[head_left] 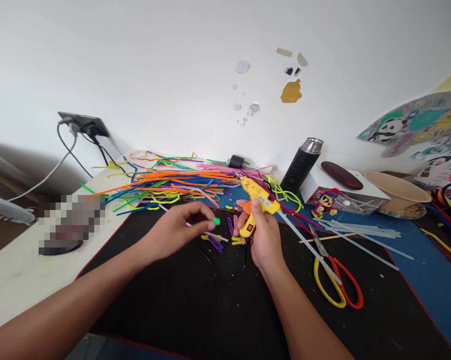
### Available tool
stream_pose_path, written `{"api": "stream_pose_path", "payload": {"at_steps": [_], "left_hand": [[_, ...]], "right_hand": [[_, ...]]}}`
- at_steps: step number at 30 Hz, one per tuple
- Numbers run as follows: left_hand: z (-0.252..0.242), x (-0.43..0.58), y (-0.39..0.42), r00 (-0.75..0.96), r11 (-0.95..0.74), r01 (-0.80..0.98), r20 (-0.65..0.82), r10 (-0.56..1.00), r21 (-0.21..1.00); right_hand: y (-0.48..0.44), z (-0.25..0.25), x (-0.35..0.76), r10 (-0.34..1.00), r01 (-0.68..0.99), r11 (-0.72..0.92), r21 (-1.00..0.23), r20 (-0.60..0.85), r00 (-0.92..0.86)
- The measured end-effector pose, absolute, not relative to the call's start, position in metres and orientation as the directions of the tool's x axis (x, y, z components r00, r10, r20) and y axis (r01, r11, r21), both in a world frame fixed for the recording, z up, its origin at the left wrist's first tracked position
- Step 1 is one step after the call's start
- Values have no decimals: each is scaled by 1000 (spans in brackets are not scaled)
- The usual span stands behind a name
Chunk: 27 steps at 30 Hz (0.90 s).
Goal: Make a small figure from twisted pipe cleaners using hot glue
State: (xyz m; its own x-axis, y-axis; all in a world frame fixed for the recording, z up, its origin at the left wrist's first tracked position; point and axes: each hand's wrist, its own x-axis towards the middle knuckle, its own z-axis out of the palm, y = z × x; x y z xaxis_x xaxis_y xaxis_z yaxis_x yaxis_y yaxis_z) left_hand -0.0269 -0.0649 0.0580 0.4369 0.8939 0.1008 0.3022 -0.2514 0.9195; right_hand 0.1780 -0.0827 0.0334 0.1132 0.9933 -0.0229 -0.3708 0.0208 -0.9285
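My left hand (183, 225) pinches a small bright green piece (216, 221) between thumb and fingertips; its exact kind is too small to make out. My right hand (265, 232) is wrapped round a yellow hot glue gun (257, 197), whose nozzle points up and to the left. From the gun's back end a long translucent glue stick (310, 246) slants down to the right. Below and between both hands, short bent purple pipe cleaner pieces (214, 243) and yellow ones (236, 241) lie on the black mat (172, 295).
Loose pipe cleaners (172, 180) are heaped along the wall. To the right lie scissors (338, 282) and several glue sticks (375, 230), with a small colourful figure (326, 202) behind them. A black thermos (302, 162) stands by a white box (347, 192). Cables hang from a wall socket (84, 124).
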Motion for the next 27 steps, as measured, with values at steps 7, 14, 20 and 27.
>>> {"api": "stream_pose_path", "payload": {"at_steps": [7,14,20,27], "left_hand": [[50,-22,-24,208,208,-417,-130,970,885],[43,-19,-21,207,240,-562,-146,967,791],[33,-20,-25,177,230,-589,-153,972,775],[22,-17,-32,182,251,-614,-176,967,748]], "right_hand": [[-81,27,168,993,-319,-4,-948,-41,110],[-69,38,160,992,-307,-57,-950,-88,89],[-60,41,161,999,-210,-10,-978,-17,34],[-66,15,172,996,-171,-25,-985,-40,82]]}}
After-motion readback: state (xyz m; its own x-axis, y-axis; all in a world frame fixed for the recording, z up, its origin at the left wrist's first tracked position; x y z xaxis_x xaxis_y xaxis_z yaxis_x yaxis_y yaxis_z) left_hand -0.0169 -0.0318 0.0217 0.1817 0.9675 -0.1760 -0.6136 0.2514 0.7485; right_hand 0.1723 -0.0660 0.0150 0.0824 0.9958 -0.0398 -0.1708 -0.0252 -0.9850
